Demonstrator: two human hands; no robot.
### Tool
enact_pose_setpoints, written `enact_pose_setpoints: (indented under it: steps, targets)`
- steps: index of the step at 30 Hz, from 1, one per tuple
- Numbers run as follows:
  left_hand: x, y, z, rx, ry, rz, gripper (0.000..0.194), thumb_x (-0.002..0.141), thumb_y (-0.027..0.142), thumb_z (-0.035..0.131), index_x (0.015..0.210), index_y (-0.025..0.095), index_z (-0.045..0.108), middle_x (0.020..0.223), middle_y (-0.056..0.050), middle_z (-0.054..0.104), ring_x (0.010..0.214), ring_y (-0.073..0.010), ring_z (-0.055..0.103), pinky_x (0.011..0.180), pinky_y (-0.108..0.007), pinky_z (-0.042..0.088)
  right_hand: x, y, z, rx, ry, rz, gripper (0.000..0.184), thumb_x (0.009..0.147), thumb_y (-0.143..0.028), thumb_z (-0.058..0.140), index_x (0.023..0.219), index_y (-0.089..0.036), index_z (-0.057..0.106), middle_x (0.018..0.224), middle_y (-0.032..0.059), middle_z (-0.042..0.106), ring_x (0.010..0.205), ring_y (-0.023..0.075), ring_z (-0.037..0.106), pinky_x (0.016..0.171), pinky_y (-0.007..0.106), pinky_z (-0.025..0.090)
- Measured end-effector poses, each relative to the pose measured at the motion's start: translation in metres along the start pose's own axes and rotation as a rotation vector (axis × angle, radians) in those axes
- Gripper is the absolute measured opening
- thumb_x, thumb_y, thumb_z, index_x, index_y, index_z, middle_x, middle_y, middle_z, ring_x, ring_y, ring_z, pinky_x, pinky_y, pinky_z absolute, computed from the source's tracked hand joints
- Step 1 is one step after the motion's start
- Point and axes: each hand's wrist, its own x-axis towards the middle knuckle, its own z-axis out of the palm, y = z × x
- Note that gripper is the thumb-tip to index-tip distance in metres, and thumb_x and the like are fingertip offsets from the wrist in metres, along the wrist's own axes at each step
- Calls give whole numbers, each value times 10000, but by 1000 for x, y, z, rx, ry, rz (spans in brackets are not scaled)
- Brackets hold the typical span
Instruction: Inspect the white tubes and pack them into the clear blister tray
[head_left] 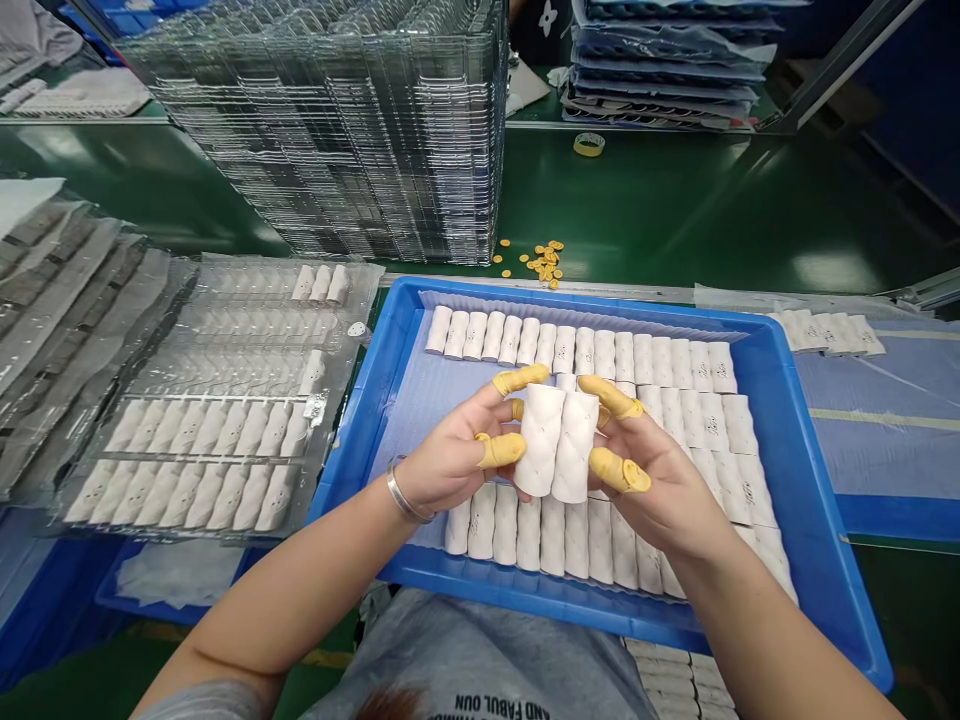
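My left hand grips a white quilted cylinder, and my right hand grips a matching one. The two stand upright side by side, touching, above a blue plastic tray. Yellow finger cots cover several of my fingertips. The tray's blue-grey liner carries rows of similar white cylinders lying close together, and my hands hide the middle rows. A clear blister tray at the left holds more white cylinders in its moulded slots.
A tall stack of clear blister trays stands behind the blue tray. Loose yellow finger cots and a tape roll lie on the green bench. Stacked blue packages sit at the back, and more white cylinders lie at the right.
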Motion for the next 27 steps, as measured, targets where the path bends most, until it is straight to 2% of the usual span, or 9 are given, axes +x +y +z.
enact_pose_setpoints:
  steps: [3,9,14,19,21,25,27]
  targets:
    - [0,0,0,6,25,9,528,878,239,722,1359,392,566,1044,-22,575,721,-98,645,595,-205,586,0,0,0,11,-1,-8,469,969,-303,750,1380,-433,565,1247,28,611,818,119,616,651,188,567]
    - [0,-1,0,37,49,16,519,864,239,737,1342,366,579,1036,-28,596,747,-99,621,621,-202,563,0,-1,2,-22,14,-22,422,986,-289,720,1364,-420,585,1181,24,641,853,145,623,677,214,572]
    - [1,-2,1,101,83,41,630,794,239,800,1361,353,548,1015,-30,573,761,-116,587,591,-207,556,0,1,0,-112,26,-48,493,964,-298,741,1407,-413,558,1254,37,607,988,197,605,750,278,564]
    - [3,-4,1,140,52,25,703,758,243,834,1376,326,507,965,-29,579,808,-150,607,607,-233,570,1,7,0,-150,31,-60,568,937,-278,783,1428,-424,539,1340,29,572,1156,230,569,865,315,551]
    - [3,-3,0,124,43,22,678,771,244,827,1371,311,517,963,-30,585,818,-148,617,628,-228,568,1,7,1,-116,17,-44,550,958,-272,757,1435,-426,530,1362,32,559,1127,217,582,831,297,556]
    - [2,0,0,86,22,23,664,817,244,784,1409,330,496,980,-29,600,752,-129,636,615,-228,561,-1,3,1,-35,15,-11,508,988,-281,712,1439,-407,515,1330,43,581,893,157,631,672,235,543]
    - [1,1,0,75,27,15,655,829,236,767,1415,341,496,1018,-39,612,744,-127,641,612,-229,554,-1,0,1,-22,30,4,499,984,-302,713,1432,-394,512,1297,49,603,864,165,643,662,248,547]
